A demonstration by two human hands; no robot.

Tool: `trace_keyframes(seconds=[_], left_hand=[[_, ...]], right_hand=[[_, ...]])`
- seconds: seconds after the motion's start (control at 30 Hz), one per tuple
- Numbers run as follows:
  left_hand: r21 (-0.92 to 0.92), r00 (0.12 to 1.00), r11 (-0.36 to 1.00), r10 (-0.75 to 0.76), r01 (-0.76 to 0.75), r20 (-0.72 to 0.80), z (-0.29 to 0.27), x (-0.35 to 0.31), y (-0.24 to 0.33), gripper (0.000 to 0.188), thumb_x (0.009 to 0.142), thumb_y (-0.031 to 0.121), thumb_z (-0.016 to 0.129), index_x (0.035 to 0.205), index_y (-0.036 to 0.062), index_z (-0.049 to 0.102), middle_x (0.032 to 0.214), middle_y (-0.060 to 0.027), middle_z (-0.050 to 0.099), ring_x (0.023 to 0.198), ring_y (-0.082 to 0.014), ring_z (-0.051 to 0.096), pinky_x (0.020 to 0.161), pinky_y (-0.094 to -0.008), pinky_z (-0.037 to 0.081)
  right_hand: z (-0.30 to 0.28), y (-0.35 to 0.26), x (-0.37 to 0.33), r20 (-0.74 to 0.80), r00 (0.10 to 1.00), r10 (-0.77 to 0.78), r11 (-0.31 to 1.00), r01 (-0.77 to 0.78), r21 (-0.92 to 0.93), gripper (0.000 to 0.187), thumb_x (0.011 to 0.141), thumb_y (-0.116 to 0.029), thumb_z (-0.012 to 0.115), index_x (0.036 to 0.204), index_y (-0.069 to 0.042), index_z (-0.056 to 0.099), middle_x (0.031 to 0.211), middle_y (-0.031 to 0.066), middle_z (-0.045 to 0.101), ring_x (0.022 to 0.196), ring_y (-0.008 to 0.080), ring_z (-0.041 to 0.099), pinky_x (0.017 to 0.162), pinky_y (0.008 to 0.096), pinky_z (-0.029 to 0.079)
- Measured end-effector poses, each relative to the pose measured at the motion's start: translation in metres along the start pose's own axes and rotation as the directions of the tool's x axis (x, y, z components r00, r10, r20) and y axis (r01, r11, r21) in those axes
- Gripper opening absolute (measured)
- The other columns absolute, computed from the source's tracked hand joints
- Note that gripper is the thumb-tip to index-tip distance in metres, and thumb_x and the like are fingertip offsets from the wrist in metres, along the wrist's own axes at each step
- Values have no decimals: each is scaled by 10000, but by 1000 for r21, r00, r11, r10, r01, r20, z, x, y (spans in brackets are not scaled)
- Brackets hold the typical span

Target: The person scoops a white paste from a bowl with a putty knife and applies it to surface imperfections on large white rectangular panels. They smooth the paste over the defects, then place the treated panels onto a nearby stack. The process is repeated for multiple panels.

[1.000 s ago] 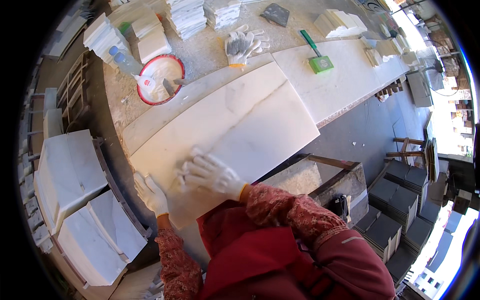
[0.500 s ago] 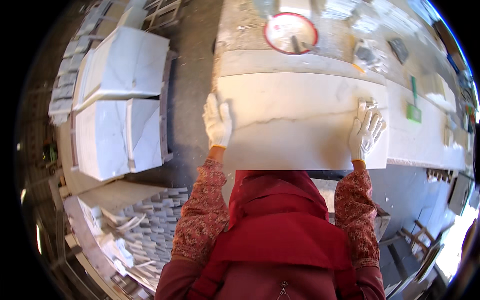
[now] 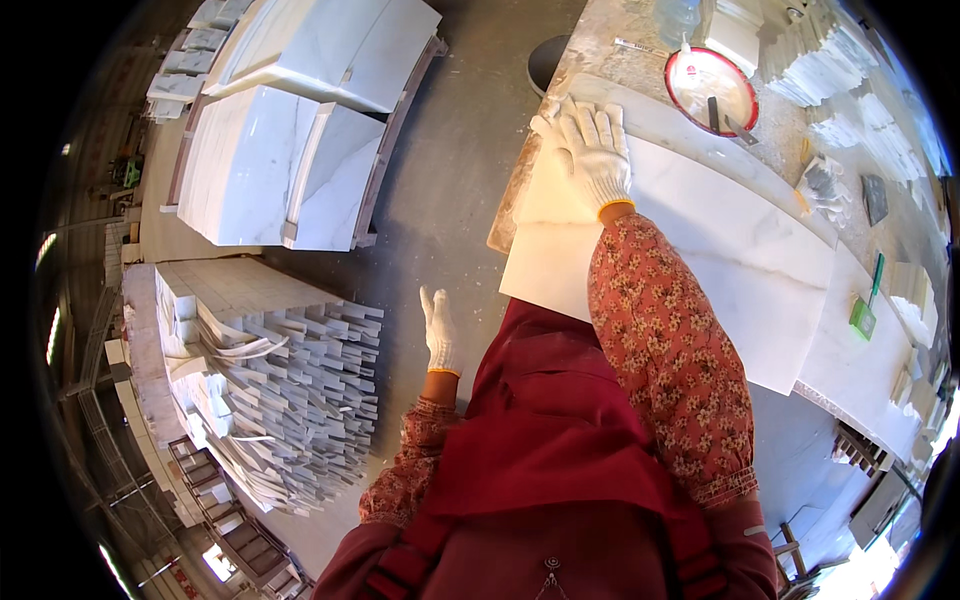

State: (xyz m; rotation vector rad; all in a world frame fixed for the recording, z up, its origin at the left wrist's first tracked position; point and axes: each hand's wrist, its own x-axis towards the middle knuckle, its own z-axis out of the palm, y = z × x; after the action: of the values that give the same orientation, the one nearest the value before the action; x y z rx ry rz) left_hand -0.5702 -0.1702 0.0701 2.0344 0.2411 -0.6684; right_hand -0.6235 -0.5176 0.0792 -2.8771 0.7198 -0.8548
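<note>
A pale marble slab (image 3: 735,275) with a faint grey vein lies on the workbench before me, its near edge jutting over the bench front. My right hand (image 3: 590,155), in a white knitted glove, reaches across to the slab's far left part. Its palm is down and its fingers are stretched out on the surface. Away from the slab, my left hand (image 3: 439,332) hangs over the floor to the left, gloved the same way. Its fingers point forward and nothing shows in them; part of that hand is turned from view.
Beyond the slab, a red-rimmed basin (image 3: 672,92) holds a scraper. A green brush (image 3: 864,315) and a dark stone piece (image 3: 874,200) lie to the right. At left stand large marble slab stacks (image 3: 245,160) and a pile of narrow stone strips (image 3: 290,400).
My left hand has left the slab's left edge and dropped back over the floor. My right hand has moved from the slab's right side to its far left, and the view has turned left.
</note>
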Motion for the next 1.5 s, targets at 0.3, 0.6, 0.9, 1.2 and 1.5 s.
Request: trace_keyframes(seconds=[0.3, 0.6, 0.9, 1.2, 1.5], left_hand=[[-309, 982, 946, -38, 94, 183, 16, -3, 5, 772, 1008, 407, 526, 1616, 154, 124, 1606, -139, 287, 1444, -323, 353, 1175, -418, 278], [238, 930, 969, -31, -61, 366, 73, -49, 54, 849, 981, 457, 542, 1608, 91, 102, 1634, -196, 238, 1470, -336, 322, 1193, -407, 249], [497, 332, -56, 678, -866, 655, 97, -25, 79, 677, 902, 419, 628, 1427, 33, 444, 1486, -163, 424, 1399, -404, 320, 1154, -587, 250], [630, 335, -149, 742, -762, 581, 217, 82, 170, 694, 999, 552, 397, 1497, 68, 393, 1557, -94, 386, 1459, -378, 250, 1203, -577, 143], [182, 389, 348, 744, -920, 542, 304, 51, 296, 809, 970, 515, 548, 1551, 24, 272, 1577, -186, 355, 1456, -355, 324, 1194, -411, 254]], right_hand=[[-91, -88, -129, 230, 873, -431, 852, 310, 421, 513, 814, -271, 694, 1295, -122, 598, 1348, 70, 554, 1291, 323, 479, 1158, 465, 342], [-195, 118, -323, 352, 885, 306, 949, -254, -188, 466, 952, -176, 584, 1414, -131, 546, 1554, 126, 425, 1461, 368, 344, 1223, 488, 250], [-261, 275, -339, -77, 695, 715, 508, -592, -625, 492, 991, -293, 563, 1445, -110, 509, 1496, 182, 479, 1380, 387, 437, 1134, 495, 352], [-138, 226, -127, -90, 894, 438, 897, -442, -22, 353, 960, -226, 597, 1288, -104, 643, 1276, 166, 647, 1120, 376, 630, 939, 448, 508], [-95, 190, -21, -141, 650, 747, 642, -760, -101, 478, 937, -430, 568, 1296, -121, 637, 1022, 206, 709, 897, 380, 693, 754, 483, 549]])
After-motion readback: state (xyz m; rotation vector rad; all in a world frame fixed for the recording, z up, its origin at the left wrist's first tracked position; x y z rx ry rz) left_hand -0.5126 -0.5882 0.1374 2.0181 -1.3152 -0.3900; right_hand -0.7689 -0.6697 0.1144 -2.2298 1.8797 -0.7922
